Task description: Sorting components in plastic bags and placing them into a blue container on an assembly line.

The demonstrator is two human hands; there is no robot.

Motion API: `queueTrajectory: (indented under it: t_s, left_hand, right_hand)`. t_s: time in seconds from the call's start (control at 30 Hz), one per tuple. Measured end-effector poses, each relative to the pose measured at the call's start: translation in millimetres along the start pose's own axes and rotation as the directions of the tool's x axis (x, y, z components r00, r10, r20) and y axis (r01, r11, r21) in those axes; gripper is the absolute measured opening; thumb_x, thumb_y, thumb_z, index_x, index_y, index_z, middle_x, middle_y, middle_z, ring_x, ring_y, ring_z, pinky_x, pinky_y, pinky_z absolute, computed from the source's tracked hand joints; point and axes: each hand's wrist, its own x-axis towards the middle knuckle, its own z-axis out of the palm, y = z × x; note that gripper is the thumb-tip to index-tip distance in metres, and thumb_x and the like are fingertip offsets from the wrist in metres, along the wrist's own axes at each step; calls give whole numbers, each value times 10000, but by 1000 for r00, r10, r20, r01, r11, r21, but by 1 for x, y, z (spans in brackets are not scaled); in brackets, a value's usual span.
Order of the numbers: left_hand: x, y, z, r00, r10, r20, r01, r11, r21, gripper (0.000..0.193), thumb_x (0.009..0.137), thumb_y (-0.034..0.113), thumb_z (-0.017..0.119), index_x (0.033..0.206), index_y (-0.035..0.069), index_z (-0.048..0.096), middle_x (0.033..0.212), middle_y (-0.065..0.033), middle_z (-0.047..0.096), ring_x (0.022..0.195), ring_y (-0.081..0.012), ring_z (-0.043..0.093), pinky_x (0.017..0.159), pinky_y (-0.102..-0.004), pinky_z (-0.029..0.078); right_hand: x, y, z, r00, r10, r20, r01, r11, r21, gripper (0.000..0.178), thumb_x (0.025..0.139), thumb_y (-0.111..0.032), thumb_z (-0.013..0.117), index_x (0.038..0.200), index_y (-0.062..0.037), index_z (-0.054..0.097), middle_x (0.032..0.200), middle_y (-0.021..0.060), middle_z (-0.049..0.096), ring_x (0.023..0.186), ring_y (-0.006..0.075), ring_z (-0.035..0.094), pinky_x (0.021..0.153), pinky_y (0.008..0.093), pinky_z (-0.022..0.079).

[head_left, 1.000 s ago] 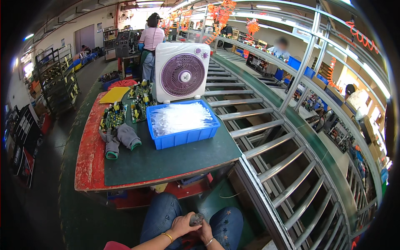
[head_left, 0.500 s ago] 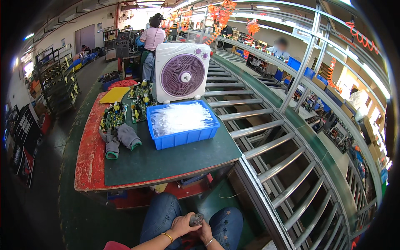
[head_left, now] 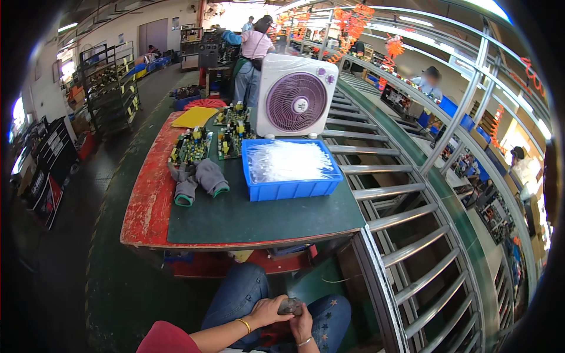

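Over my lap, my left hand (head_left: 268, 310) and my right hand (head_left: 302, 325) are closed around a small, dark grey, rounded object (head_left: 289, 306); its kind I cannot make out. The left fingers wrap its left side, and the right fingers press on its right end. Ahead of my knees stands a table with a green mat (head_left: 265, 222). On it are a pair of grey gloves (head_left: 210, 176) with green cuffs and a blue bin (head_left: 294, 191) full of white cable ties (head_left: 288, 162). Neither hand touches these.
A white box fan (head_left: 297, 103) with a purple grille stands behind the bin. Several circuit boards (head_left: 191, 147) and a yellow sheet (head_left: 194, 117) lie at the table's far left. A roller conveyor (head_left: 406, 217) runs along the right. A person (head_left: 254, 53) stands beyond the table.
My view has turned a little left, so the table and fan sit farther right in the picture. The grey object has shifted slightly between my hands and shows more of its surface.
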Motion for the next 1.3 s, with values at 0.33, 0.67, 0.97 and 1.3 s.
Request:
queueTrajectory:
  t_s: [0.33, 0.67, 0.97, 1.3]
  left_hand:
    - [-2, -6, 4, 999, 52, 6, -52, 998, -21, 670, 785, 550, 720, 1232, 101, 504, 1110, -178, 672, 959, -396, 659, 853, -476, 506]
    - [-2, -12, 1, 994, 80, 79, -70, 991, -117, 676, 798, 537, 702, 1260, 86, 502, 1137, -205, 667, 992, -408, 648, 875, -500, 508]
    - [-2, -3, -4, 999, 33, -21, -35, 991, -133, 702, 792, 511, 724, 1295, 80, 491, 1110, -209, 673, 950, -408, 658, 833, -486, 519]
    - [-2, -5, -5, 986, 70, 153, -21, 953, -301, 740, 803, 536, 724, 1334, 79, 486, 1136, -206, 668, 1008, -386, 657, 893, -442, 513]
  right_hand:
    - [-31, -69, 61, 891, -448, 77, 436, 794, -423, 235, 1013, -237, 584, 1158, -53, 583, 1072, 66, 670, 948, 134, 635, 783, 271, 523]
    - [-46, -50, 96, 846, -243, 474, 531, 319, -785, 266, 906, -134, 715, 1117, 1, 625, 1038, 89, 679, 946, 143, 632, 856, 286, 507]
    - [-44, -73, 86, 869, -306, 388, 491, 444, -749, 245, 919, -104, 696, 1121, 12, 620, 995, 37, 647, 905, 101, 579, 825, 248, 480]
    - [-46, -82, 82, 847, -76, 525, 509, 398, -764, 277, 942, -68, 667, 1196, 22, 603, 1160, 49, 650, 1012, 102, 592, 913, 249, 469]
